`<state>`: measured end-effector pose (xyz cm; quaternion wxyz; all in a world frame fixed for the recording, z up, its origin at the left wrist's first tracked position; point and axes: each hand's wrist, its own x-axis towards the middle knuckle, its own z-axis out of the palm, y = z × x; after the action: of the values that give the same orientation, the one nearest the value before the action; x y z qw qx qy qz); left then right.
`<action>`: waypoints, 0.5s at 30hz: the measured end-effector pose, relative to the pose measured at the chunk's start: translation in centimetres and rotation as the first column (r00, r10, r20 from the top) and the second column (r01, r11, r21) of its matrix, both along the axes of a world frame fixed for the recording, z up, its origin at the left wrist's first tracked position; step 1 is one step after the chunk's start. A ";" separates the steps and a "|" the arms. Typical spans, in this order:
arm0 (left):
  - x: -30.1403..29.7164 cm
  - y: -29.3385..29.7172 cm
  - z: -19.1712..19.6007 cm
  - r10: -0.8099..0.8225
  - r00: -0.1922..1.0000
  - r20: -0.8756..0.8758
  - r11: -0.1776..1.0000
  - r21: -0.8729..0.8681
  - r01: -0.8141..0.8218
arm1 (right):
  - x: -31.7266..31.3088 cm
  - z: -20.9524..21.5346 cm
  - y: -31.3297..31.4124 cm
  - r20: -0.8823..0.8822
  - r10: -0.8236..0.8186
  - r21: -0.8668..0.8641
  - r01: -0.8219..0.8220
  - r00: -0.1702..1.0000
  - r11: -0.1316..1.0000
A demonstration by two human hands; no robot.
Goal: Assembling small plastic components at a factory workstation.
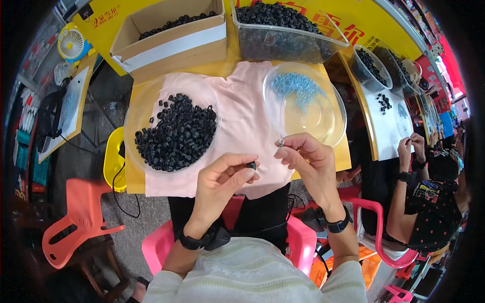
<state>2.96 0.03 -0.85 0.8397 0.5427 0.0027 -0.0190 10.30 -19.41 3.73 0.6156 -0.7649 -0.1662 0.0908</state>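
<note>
My left hand (222, 178) pinches a small black plastic piece (251, 165) between thumb and fingertips. Close by on the right, my right hand (309, 164) holds a tiny silvery piece (281, 143) at its fingertips; its exact kind is too small to make out. The two pieces are apart. Beyond my left hand stands a round clear tray (132, 108) with a heap of small black plastic parts (177, 134). Past my right hand is a second round clear tray (323, 129), holding a scatter of tiny bluish, shiny pieces (297, 88).
Pink cloth (240, 103) covers the yellow table. Behind the trays stand a cardboard box (174, 50) and a clear plastic bin (288, 43), both with black parts. At right, a co-worker's hands (411, 146) are over a neighbouring table (384, 129). An orange chair (83, 212) stands at left.
</note>
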 end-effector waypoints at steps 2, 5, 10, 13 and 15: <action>-0.1 0.0 0.1 0.027 0.999 0.027 1.000 0.015 -0.027 | -0.7 0.5 0.5 -0.027 0.046 0.000 -0.047 0.999 0.999; 0.1 -0.1 0.2 0.097 0.993 0.071 0.992 0.069 -0.102 | -0.7 0.5 1.1 0.196 0.075 -0.222 -0.030 0.978 0.975; 0.2 -0.3 -0.2 0.099 0.994 0.043 0.977 0.188 -0.105 | -1.0 -0.6 1.8 0.560 0.277 -0.488 0.041 0.780 0.872; 0.3 -0.6 -0.3 0.107 0.994 0.030 0.969 0.218 -0.111 | -1.3 -0.7 1.9 0.582 0.330 -0.546 0.056 0.743 0.836; 0.5 -0.7 -0.5 0.122 0.993 0.003 0.973 0.196 -0.120 | -1.5 -1.0 1.8 0.539 0.279 -0.495 0.031 0.795 0.868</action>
<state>3.45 -0.68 -1.35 0.7817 0.6215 0.0413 0.0304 8.81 -17.59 2.70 0.3156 -0.8690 -0.3739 -0.0734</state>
